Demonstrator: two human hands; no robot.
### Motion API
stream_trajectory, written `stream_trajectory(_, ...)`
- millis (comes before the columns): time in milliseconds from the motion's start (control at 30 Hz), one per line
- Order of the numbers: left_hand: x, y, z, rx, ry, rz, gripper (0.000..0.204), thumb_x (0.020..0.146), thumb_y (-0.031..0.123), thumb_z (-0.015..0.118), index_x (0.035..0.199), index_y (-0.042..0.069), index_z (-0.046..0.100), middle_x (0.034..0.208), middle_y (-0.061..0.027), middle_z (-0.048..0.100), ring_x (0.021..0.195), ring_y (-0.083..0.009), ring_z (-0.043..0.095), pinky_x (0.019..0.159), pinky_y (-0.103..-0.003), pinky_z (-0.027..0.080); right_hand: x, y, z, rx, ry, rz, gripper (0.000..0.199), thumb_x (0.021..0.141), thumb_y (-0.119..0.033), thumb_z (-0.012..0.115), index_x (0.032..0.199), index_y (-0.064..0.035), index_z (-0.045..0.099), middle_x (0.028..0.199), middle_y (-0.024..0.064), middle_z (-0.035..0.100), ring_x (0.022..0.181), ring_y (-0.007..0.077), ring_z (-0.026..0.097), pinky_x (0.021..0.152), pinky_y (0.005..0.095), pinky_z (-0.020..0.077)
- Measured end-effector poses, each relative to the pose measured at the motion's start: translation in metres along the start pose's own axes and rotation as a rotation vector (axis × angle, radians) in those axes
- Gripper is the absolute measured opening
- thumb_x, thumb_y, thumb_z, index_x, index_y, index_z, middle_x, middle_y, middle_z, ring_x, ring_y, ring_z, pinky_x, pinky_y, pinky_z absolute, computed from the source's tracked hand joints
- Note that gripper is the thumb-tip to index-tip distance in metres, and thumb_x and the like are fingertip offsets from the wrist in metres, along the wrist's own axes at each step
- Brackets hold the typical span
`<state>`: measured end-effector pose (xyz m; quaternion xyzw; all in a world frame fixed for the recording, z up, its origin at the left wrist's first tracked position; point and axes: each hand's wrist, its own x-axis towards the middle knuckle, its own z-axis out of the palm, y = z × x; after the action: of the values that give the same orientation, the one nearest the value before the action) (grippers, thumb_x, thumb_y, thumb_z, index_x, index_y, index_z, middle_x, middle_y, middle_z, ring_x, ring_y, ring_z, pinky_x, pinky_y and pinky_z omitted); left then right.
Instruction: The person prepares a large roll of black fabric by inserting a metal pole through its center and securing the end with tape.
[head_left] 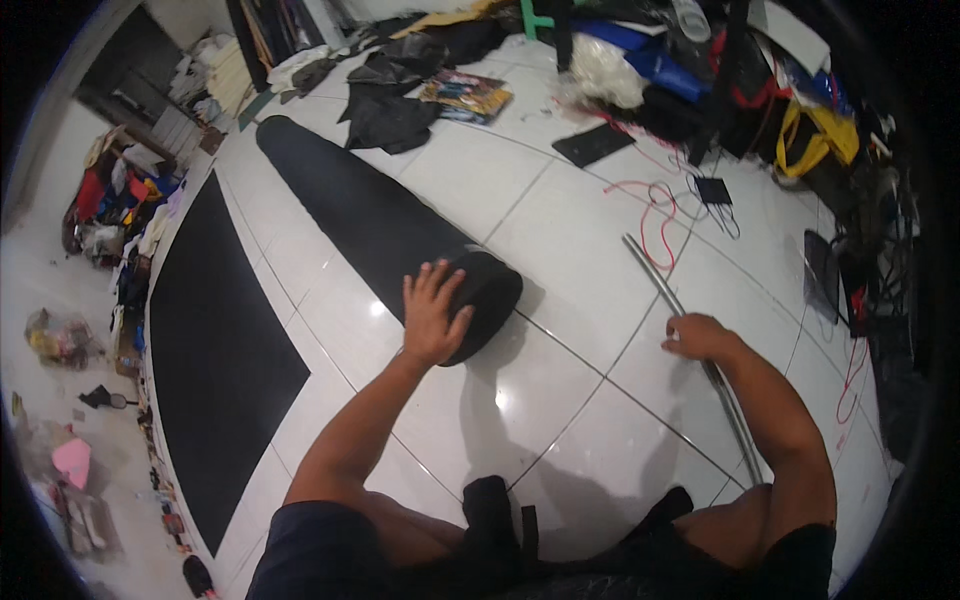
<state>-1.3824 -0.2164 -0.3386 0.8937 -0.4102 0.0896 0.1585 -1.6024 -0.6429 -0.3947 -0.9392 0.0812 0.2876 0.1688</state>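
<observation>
A thick roll of black material lies slantwise on the tiles, its near end facing me. My left hand rests on that near end with the fingers spread. To the right, a long thin metal rod stretches along the floor toward my right knee. My right hand is closed on the rod partway along, fingers curled; the palm hides the part it grips. A flat black sheet with a pointed near corner is spread to the left of the roll.
Crumpled black material and colourful packets lie beyond the roll. A small black piece and a red cord are on the tiles at far right. A yellow strap sits among clutter. Mixed items line the left side.
</observation>
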Motion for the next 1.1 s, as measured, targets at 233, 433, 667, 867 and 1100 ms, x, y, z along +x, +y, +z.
stream_trajectory(233, -0.031, -0.007, -0.017, -0.058, 0.069, -0.047, 0.053, 0.086, 0.029, 0.061, 0.129, 0.000, 0.051, 0.140, -0.0255, 0.041, 0.135, -0.0439, 0.031, 0.112, -0.058, 0.017, 0.024, -0.006, 0.007, 0.063, 0.070, -0.088, 0.035, 0.088, -0.038, 0.063, 0.105, -0.0072, 0.063, 0.102, 0.0144, 0.067, 0.098, 0.0330, 0.063, 0.084, 0.0448, 0.0498)
stream_trajectory(433, 0.034, 0.028, -0.030, 0.096, -0.159, -0.039, 0.045, 0.088, 0.033, 0.062, 0.120, 0.001, 0.058, 0.129, -0.0229, 0.052, 0.126, -0.0424, 0.043, 0.109, -0.054, 0.028, 0.042, 0.009, 0.025, 0.131, 0.143, -0.156, 0.027, 0.088, -0.032, 0.063, 0.099, -0.0069, 0.063, 0.098, 0.0135, 0.067, 0.095, 0.0322, 0.064, 0.082, 0.0446, 0.0506)
stream_trajectory(667, 0.052, 0.034, -0.011, 0.122, -0.383, 0.119, 0.047, 0.089, 0.032, 0.060, 0.128, 0.005, 0.059, 0.136, -0.0178, 0.054, 0.134, -0.0362, 0.043, 0.114, -0.053, 0.025, 0.066, -0.003, 0.037, 0.369, 0.383, -0.264, 0.017, 0.089, -0.024, 0.060, 0.093, -0.0069, 0.062, 0.091, 0.0102, 0.064, 0.087, 0.0301, 0.063, 0.078, 0.0427, 0.0505)
stream_trajectory(867, 0.075, 0.035, 0.008, 0.106, -0.350, 0.126, 0.043, 0.088, 0.032, 0.062, 0.120, 0.004, 0.063, 0.128, -0.0170, 0.060, 0.127, -0.0358, 0.050, 0.111, -0.051, 0.030, 0.085, -0.051, 0.034, 0.561, 0.355, -0.334, 0.015, 0.088, -0.020, 0.061, 0.092, -0.0063, 0.062, 0.086, 0.0113, 0.063, 0.079, 0.0313, 0.062, 0.073, 0.0428, 0.0499)
stream_trajectory(1100, 0.087, 0.033, 0.002, 0.093, -0.349, 0.119, 0.042, 0.088, 0.032, 0.062, 0.117, 0.002, 0.065, 0.124, -0.0184, 0.062, 0.125, -0.0360, 0.052, 0.111, -0.052, 0.032, 0.089, -0.231, 0.020, 0.920, -0.135, -0.638, 0.027, 0.093, -0.028, 0.054, 0.107, -0.0053, 0.059, 0.097, 0.0157, 0.064, 0.082, 0.0295, 0.064, 0.074, 0.0427, 0.0500)
